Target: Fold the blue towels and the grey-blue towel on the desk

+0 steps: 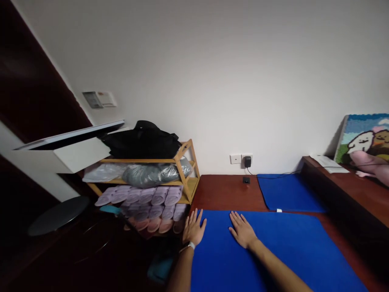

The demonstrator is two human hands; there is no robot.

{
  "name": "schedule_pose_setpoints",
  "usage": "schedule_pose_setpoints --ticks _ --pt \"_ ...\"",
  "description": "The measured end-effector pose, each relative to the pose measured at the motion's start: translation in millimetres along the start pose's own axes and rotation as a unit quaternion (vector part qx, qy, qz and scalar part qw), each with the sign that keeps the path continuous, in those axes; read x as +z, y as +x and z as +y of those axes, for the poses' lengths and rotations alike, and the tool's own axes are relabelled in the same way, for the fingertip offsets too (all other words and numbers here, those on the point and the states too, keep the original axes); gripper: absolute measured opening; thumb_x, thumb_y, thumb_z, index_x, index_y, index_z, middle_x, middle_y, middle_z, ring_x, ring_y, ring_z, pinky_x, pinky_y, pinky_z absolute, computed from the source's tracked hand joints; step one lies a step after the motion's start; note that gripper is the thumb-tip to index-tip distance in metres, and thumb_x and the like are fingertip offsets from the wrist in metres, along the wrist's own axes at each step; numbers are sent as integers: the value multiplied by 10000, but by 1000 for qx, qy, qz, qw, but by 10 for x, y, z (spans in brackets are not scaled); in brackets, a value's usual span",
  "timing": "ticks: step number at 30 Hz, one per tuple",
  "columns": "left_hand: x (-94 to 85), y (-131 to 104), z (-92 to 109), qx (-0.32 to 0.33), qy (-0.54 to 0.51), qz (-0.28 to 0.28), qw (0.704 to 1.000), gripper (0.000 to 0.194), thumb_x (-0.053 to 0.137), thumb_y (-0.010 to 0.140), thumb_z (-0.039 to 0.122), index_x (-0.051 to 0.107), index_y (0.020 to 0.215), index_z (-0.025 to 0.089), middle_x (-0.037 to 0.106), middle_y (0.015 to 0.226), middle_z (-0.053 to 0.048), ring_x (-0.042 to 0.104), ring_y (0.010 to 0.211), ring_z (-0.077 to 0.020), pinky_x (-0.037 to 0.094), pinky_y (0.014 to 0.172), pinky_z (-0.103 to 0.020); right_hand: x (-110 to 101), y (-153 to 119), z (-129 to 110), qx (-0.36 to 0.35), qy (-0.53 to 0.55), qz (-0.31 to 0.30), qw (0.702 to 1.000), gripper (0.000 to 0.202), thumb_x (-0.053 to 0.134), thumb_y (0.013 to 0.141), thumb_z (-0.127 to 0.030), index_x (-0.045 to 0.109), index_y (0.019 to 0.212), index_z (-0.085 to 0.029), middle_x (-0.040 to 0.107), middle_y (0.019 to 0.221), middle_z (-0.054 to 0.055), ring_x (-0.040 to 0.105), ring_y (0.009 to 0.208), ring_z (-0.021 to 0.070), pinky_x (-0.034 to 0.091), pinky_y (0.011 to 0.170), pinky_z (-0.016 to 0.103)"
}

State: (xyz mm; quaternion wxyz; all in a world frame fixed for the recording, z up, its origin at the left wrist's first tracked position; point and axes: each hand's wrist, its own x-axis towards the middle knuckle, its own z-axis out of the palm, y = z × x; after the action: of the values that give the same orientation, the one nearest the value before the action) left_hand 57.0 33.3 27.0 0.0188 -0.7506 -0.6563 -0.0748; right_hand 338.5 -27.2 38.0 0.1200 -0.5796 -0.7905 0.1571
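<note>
A large blue mat (285,239) covers the front of a reddish-brown table (225,190). At the mat's far left corner lies my left hand (194,229), palm down with its fingers spread; a band with a pale face circles that wrist. My right hand (243,230) rests flat on the same mat, a short way to the right, fingers stretched toward the far edge. Neither hand holds anything. Behind the large mat is a smaller blue mat (288,192), with a white tag (279,210) at its front edge.
Left of the table stands a wooden rack (190,186) with slippers (158,195), plastic-wrapped bundles and a black bag (142,140). A round stool (59,215) is farther left. A black plug (247,161) sits in the wall, its cable running right toward a raised ledge (361,186).
</note>
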Motion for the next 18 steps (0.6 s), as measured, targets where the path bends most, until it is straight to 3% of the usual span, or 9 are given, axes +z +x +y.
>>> schedule_pose_setpoints --ticks 3,9,11,14,18 --pt "-1 5 -3 0 0 3 1000 611 344 1033 513 361 1594 274 308 1684 -80 292 1549 -239 232 1255 -466 -125 -312 588 51 -18 20 998 749 200 1025 -611 288 1619 -164 257 1680 78 196 1567 234 149 1290 465" --pt "-2 30 -3 -1 -6 4 1000 601 350 1034 505 371 1590 279 319 1681 -75 291 1549 -237 218 1260 -459 -495 -1471 2449 233 -75 68 967 726 237 966 -559 388 1584 -210 344 1660 58 249 1551 270 210 1267 513" --pt "-3 36 -5 0 -7 3 1000 596 354 1032 500 376 1586 284 324 1680 -68 296 1547 -235 223 1258 -459 -567 -1767 2944 289 -86 80 950 741 226 935 -534 414 1569 -200 366 1651 72 265 1545 284 248 1251 521" --pt "-2 45 -9 -1 -7 0 1000 592 355 1031 500 380 1584 289 325 1679 -61 307 1543 -231 233 1254 -456 -569 -1987 3345 314 -93 93 940 794 199 909 -542 372 1586 -166 349 1660 83 255 1548 269 240 1259 488" --pt "-2 48 -7 -5 0 -3 1000 589 343 1036 495 371 1588 292 317 1683 -57 301 1545 -220 226 1257 -445 -519 -2014 3390 311 -107 82 941 830 166 911 -543 302 1610 -116 298 1679 86 220 1558 248 205 1274 456"
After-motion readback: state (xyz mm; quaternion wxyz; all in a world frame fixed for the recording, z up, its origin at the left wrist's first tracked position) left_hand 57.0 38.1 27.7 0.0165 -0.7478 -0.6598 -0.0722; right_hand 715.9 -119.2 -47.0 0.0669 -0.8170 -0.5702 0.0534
